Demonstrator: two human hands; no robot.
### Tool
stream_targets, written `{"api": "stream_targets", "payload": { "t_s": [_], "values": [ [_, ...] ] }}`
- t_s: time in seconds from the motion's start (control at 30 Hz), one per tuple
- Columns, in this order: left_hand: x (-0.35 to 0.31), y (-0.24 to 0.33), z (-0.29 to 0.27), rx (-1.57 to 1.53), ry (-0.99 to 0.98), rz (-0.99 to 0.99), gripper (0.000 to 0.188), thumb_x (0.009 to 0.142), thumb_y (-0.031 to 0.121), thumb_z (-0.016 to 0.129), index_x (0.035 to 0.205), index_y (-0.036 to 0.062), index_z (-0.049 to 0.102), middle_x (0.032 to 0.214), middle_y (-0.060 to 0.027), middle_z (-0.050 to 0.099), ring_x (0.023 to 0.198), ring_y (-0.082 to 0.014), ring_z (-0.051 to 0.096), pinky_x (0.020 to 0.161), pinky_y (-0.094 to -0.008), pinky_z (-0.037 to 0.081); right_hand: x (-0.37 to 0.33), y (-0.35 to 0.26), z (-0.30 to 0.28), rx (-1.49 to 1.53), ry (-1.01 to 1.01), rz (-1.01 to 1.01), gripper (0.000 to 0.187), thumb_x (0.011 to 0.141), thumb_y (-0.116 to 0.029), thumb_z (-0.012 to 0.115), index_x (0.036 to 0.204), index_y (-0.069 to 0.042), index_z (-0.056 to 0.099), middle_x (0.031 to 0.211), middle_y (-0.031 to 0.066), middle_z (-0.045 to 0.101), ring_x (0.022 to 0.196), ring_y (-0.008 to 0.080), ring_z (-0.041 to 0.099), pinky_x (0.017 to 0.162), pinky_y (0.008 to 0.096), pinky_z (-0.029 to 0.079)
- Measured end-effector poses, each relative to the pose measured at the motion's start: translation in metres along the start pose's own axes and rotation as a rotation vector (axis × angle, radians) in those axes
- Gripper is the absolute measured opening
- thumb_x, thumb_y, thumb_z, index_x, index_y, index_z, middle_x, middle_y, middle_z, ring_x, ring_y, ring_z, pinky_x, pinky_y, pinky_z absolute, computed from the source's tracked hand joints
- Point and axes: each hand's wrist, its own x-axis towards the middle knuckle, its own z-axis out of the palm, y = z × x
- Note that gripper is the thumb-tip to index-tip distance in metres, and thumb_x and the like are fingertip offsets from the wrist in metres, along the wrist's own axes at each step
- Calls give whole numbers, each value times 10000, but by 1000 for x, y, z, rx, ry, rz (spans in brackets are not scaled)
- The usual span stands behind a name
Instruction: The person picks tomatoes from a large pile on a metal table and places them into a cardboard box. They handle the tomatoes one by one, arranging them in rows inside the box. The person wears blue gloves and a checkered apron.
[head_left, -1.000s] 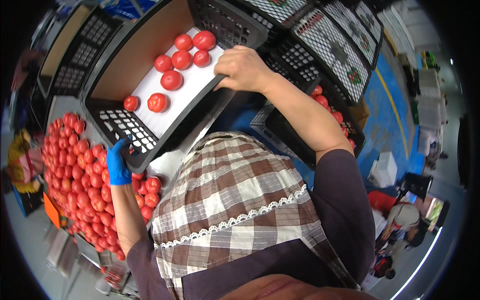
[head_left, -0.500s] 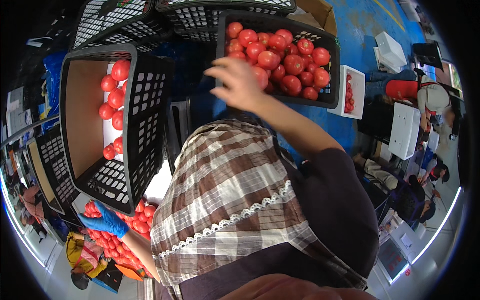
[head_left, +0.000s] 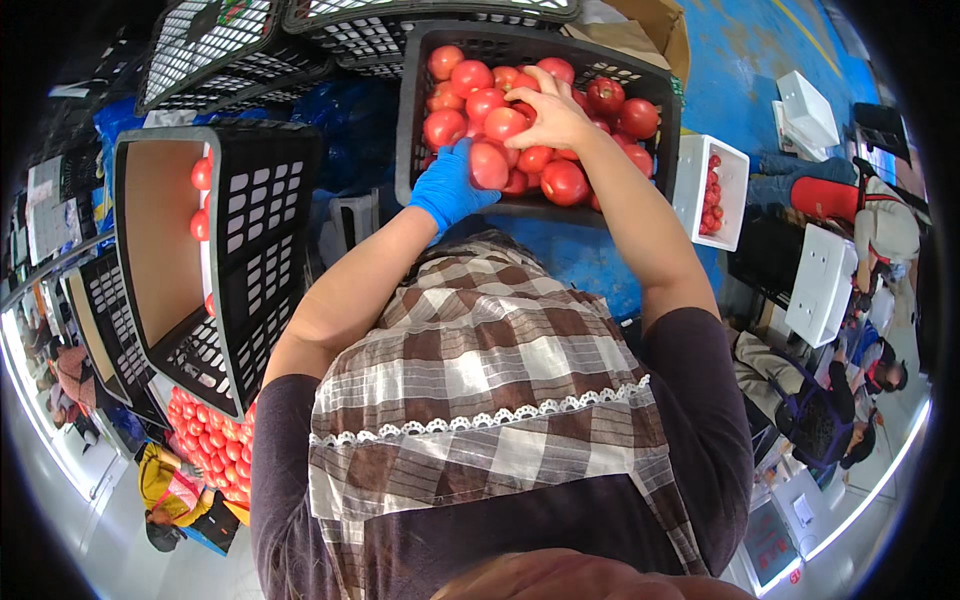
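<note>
A black plastic crate (head_left: 412, 60) full of red tomatoes stands in front of me. At its near left side, my left hand (head_left: 446, 190), in a blue glove, is closed round a large tomato (head_left: 489, 165). My right hand (head_left: 553, 112), bare, reaches in over the pile. Its fingers and thumb curve round another tomato (head_left: 507, 123), though the hand partly covers the contact. More tomatoes (head_left: 565, 183) lie loosely about both hands.
To the left, a cardboard-lined black crate (head_left: 265, 220) holds several tomatoes. Below it is a large heap of tomatoes (head_left: 215, 440). A white box (head_left: 690, 190) with small red fruit stands right of the full crate. Stacked crates (head_left: 340, 30) are behind; people work at both sides.
My left hand has moved from the tomato heap at lower left up to the crate and now grips a tomato. My right hand has gone from above the crate's edge into the pile.
</note>
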Motion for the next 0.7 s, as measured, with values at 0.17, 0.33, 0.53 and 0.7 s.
{"api": "stream_targets", "payload": {
  "t_s": [0.17, 0.33, 0.53, 0.7],
  "values": [
    [5, -16, 9, -142, 22, -43, 1068, 626, 487, 902, 1470, 68, 400, 1435, -265, 482, 1281, -439, 549, 1058, -475, 481, 20, -7, 10, 102, 24, 43, 787, 616, -543, 840, 1322, -254, 647, 1635, 147, 267, 1424, 521, 293, 1169, 559, 356],
    [-23, -9, -20, -332, 150, 41, 941, 623, 425, 921, 1384, 71, 498, 1340, -233, 571, 1212, -384, 603, 1025, -450, 505, 20, 12, 23, -94, 144, -159, 710, 633, -550, 858, 1220, -177, 717, 1556, 178, 405, 1400, 447, 399, 1141, 552, 375],
    [-127, 27, -110, -597, 491, 139, 988, 615, 313, 956, 1434, 70, 462, 1348, -177, 554, 1254, -317, 571, 1065, -434, 465, 15, 45, 21, -126, 156, -168, 630, 642, -459, 874, 1177, -164, 721, 1478, 183, 458, 1367, 420, 427, 1147, 530, 349],
    [-211, -3, -186, -637, 887, 53, 1040, 619, 318, 954, 1470, 64, 411, 1380, -148, 528, 1263, -294, 568, 1060, -432, 492, 29, 60, 1, -27, 96, -46, 584, 635, -436, 868, 1084, -83, 747, 1446, 212, 471, 1332, 410, 471, 1130, 496, 385]
  ]
}}
